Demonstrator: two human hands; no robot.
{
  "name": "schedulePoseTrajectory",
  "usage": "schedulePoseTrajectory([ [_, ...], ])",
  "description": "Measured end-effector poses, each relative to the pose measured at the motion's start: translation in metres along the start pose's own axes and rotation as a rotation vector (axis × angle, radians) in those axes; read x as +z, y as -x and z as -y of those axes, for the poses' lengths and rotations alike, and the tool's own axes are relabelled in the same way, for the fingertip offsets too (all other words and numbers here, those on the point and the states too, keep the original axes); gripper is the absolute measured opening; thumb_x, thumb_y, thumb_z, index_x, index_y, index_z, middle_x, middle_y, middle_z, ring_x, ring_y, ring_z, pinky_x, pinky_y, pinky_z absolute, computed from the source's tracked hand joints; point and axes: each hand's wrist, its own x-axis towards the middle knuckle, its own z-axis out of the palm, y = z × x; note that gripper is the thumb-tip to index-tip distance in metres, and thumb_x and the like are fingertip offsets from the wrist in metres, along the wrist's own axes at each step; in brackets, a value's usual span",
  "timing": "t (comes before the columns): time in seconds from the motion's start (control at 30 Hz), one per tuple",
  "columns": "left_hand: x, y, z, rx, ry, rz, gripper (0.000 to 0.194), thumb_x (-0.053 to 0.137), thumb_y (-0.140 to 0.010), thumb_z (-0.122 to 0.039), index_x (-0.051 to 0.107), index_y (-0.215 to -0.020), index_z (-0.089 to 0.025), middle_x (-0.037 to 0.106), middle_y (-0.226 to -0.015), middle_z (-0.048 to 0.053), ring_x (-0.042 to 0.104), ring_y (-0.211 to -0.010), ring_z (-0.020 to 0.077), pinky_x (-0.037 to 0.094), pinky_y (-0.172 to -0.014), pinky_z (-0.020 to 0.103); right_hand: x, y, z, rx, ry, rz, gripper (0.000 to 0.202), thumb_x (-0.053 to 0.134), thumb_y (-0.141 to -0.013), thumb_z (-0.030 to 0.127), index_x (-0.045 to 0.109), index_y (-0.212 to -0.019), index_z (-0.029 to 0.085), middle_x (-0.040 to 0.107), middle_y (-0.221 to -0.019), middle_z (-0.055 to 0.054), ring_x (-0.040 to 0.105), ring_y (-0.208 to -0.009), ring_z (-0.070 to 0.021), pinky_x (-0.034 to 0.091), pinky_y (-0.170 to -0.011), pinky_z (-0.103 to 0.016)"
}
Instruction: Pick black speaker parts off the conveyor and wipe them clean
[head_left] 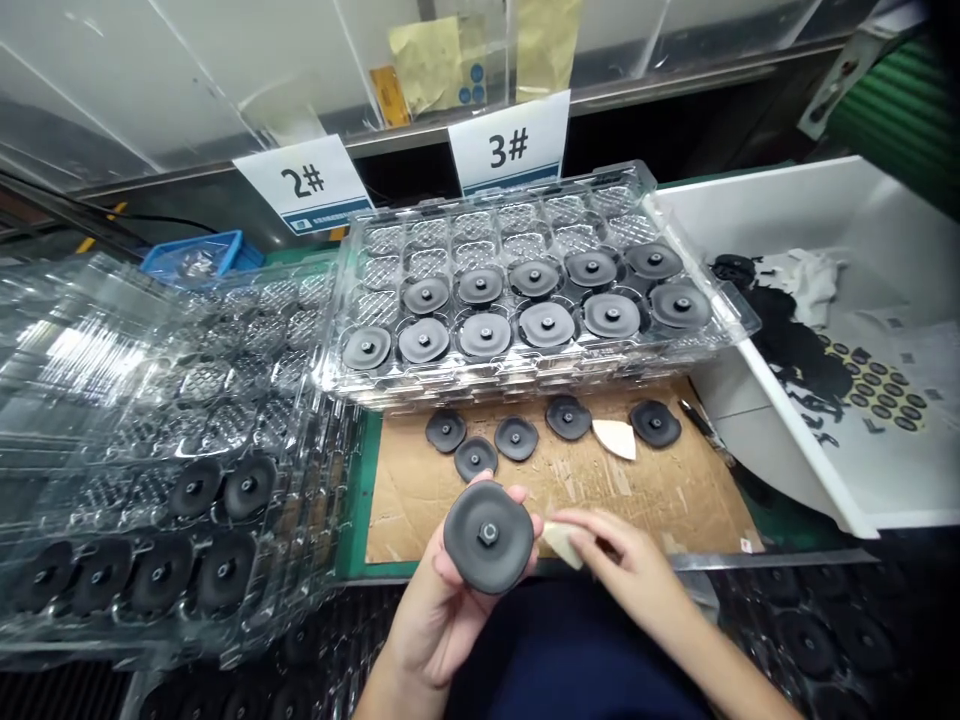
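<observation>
Dark disc (469, 565), pale wedge (559, 543), in hands (630, 566)

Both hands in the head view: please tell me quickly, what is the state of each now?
Left hand: closed around a dark wavy-edged disc, its central stud facing up.
Right hand: closed, pinching a cream wedge-shaped pad.

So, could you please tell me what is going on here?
A person's left hand holds up a black disc with a central hub, and the right hand holds a cream wedge-shaped pad beside its edge. On the cardboard sheet in front lie five similar discs and a second cream wedge. Beyond it, a clear plastic tray holds more discs in its nearer rows; another tray on the left also holds some.
</observation>
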Motion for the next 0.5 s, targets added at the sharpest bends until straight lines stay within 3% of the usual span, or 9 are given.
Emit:
schedulePoseTrajectory([
  [0.1,0.000,-0.003,0.002,-0.007,-0.014,0.002,0.051,0.070,-0.062,-0.036,0.060,-0.111,-0.030,0.061,-0.121,0.003,0.057,-0.108,0.0273,0.047,-0.090,0.033,0.002,0.010,0.000,0.035,0.008,0.025,0.024,0.048,-0.086,0.027,0.066,-0.100,0.022,0.068,-0.095,-0.005,0.063,-0.088,-0.0208,0.051,-0.077,-0.034],
  [0.23,0.004,-0.003,0.006,0.026,-0.058,-0.011,0.053,0.070,-0.063,-0.035,0.058,-0.114,-0.031,0.061,-0.121,0.004,0.059,-0.106,0.0268,0.048,-0.090,0.034,-0.018,-0.001,0.042,0.027,-0.031,-0.110,0.025,0.047,-0.087,0.028,0.062,-0.107,0.022,0.064,-0.107,-0.004,0.060,-0.097,-0.0190,0.049,-0.080,-0.029],
  [0.3,0.003,-0.002,0.009,0.085,-0.066,-0.040,0.052,0.069,-0.066,-0.034,0.056,-0.116,-0.031,0.062,-0.120,0.004,0.058,-0.107,0.0247,0.046,-0.092,0.034,-0.024,-0.007,0.073,-0.093,-0.080,-0.197,0.024,0.049,-0.087,0.025,0.059,-0.109,0.024,0.063,-0.108,-0.002,0.059,-0.097,-0.0160,0.048,-0.080,-0.025],
  [0.37,0.000,0.000,0.011,0.123,-0.065,-0.076,0.048,0.066,-0.071,-0.031,0.055,-0.117,-0.031,0.064,-0.116,0.003,0.057,-0.109,0.0218,0.043,-0.095,0.032,-0.021,-0.012,0.100,-0.303,-0.083,-0.213,0.026,0.048,-0.087,0.020,0.057,-0.111,0.022,0.063,-0.105,-0.002,0.058,-0.094,-0.0150,0.046,-0.081,-0.025],
  [0.43,-0.006,0.002,0.012,0.114,-0.067,-0.119,0.043,0.064,-0.074,-0.028,0.057,-0.116,-0.030,0.067,-0.110,0.002,0.057,-0.108,0.0197,0.042,-0.096,0.029,-0.013,-0.013,0.117,-0.477,-0.015,-0.129,0.027,0.045,-0.087,0.017,0.056,-0.112,0.017,0.064,-0.098,-0.005,0.058,-0.086,-0.0161,0.045,-0.080,-0.028],
  [0.5,-0.012,0.004,0.012,0.104,-0.074,-0.177,0.041,0.064,-0.074,-0.029,0.058,-0.114,-0.031,0.068,-0.107,0.001,0.059,-0.105,0.0194,0.043,-0.094,0.029,-0.006,-0.014,0.123,-0.527,0.066,0.054,0.025,0.043,-0.088,0.016,0.057,-0.109,0.015,0.064,-0.094,-0.005,0.057,-0.081,-0.0160,0.044,-0.078,-0.029],
])
